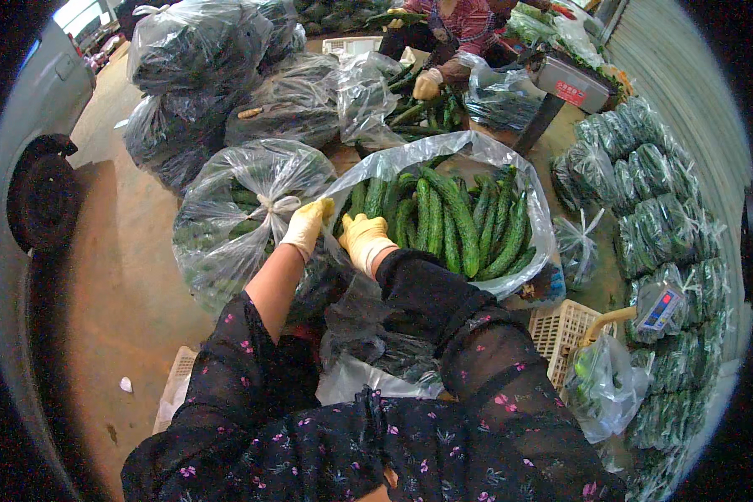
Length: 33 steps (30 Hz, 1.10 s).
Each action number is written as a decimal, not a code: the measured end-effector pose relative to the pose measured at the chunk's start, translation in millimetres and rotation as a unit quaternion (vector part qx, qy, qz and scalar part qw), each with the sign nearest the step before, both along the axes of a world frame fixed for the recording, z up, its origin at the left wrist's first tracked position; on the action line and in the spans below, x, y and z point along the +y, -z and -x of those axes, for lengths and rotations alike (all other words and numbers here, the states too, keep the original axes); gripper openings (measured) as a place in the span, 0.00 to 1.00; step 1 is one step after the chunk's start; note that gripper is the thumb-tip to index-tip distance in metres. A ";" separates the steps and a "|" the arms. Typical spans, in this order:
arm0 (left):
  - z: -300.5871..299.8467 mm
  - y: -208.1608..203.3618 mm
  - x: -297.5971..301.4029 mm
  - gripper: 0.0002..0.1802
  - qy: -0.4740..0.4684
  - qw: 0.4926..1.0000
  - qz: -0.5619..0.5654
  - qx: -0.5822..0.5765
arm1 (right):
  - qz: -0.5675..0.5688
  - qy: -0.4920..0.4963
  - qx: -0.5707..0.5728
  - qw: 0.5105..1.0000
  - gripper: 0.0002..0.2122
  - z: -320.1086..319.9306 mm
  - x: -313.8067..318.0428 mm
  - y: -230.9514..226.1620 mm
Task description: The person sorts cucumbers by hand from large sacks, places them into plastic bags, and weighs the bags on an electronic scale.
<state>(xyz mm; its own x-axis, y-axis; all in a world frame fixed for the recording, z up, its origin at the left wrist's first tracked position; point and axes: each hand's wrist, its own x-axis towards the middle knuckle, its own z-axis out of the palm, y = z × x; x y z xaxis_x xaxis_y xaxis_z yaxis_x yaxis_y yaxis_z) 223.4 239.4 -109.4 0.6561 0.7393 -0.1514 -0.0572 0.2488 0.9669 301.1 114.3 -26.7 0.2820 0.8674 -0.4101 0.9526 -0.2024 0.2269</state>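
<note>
Clear bag (pixel 544 222) of cucumbers (pixel 446 219) is pinched by curled left hand (pixel 309 226) and right hand (pixel 366 241); white lettering's seen on a red label (pixel 571 90) behind.

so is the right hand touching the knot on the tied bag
Apart. The head view shows the right hand at the left side of the open bag, with the left hand between it and the knot.
</note>
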 end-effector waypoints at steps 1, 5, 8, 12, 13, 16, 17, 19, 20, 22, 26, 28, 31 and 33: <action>-3.8 -6.6 -6.3 0.16 0.006 1.000 -0.010 0.001 | 0.008 -0.018 0.003 1.000 0.16 -4.1 -2.3 1.3; 12.3 -22.9 -2.9 0.15 0.026 0.999 -0.017 0.034 | -0.034 -0.068 0.002 0.997 0.15 0.9 -19.1 -4.6; 30.8 -34.7 0.5 0.16 0.003 0.999 -0.022 0.039 | -0.062 -0.077 0.121 0.988 0.15 -1.6 -39.1 -5.4; 40.7 -84.4 -35.1 0.16 -0.020 0.996 -0.080 0.025 | -0.467 -0.089 0.317 0.821 0.18 -26.5 -103.1 9.2; 48.4 -94.4 -44.6 0.17 -0.014 0.997 -0.076 0.026 | -0.502 -0.013 0.384 0.775 0.18 -23.4 -116.9 2.9; 59.4 -122.9 -90.3 0.18 0.083 0.994 0.056 0.049 | -0.491 0.231 0.631 0.554 0.15 -20.1 -164.9 -32.5; 63.3 -122.8 -105.3 0.20 0.137 0.984 0.105 0.050 | -0.497 0.252 0.697 0.452 0.16 -19.4 -179.3 -43.6; 63.3 -125.7 -149.5 0.25 0.234 0.946 0.201 0.104 | -0.499 0.276 0.772 0.280 0.17 -15.3 -215.2 -61.2; 63.4 -130.3 -172.1 0.32 0.316 0.910 0.234 0.132 | -0.497 0.280 0.793 0.215 0.17 -11.2 -231.9 -65.9; 63.3 -139.3 -224.1 0.42 0.388 0.861 0.290 0.157 | -0.507 0.255 0.815 0.118 0.17 1.7 -261.0 -65.9; 43.7 -104.5 -287.5 0.42 0.396 0.828 0.391 -0.063 | -0.496 0.258 0.829 0.027 0.18 39.1 -301.2 -64.5; 29.3 -113.7 -315.5 0.31 0.309 0.792 0.464 -0.249 | -0.479 0.258 0.839 0.006 0.18 57.2 -320.8 -75.2; 27.9 -128.1 -333.5 0.27 0.298 0.801 0.447 -0.265 | -0.513 0.276 0.812 0.040 0.15 77.1 -357.7 -74.4; 25.4 -136.1 -336.5 0.27 0.324 0.796 0.419 -0.294 | -0.549 0.279 0.778 0.125 0.15 74.6 -382.8 -55.7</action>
<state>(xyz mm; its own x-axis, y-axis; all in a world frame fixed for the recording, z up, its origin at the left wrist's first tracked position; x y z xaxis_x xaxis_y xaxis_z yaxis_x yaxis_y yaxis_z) 198.0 -97.1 26.6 0.9980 0.0182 0.0602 -0.0354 0.9534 0.2996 226.5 -268.5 29.0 0.7444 0.6645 -0.0654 -0.5605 0.5687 -0.6020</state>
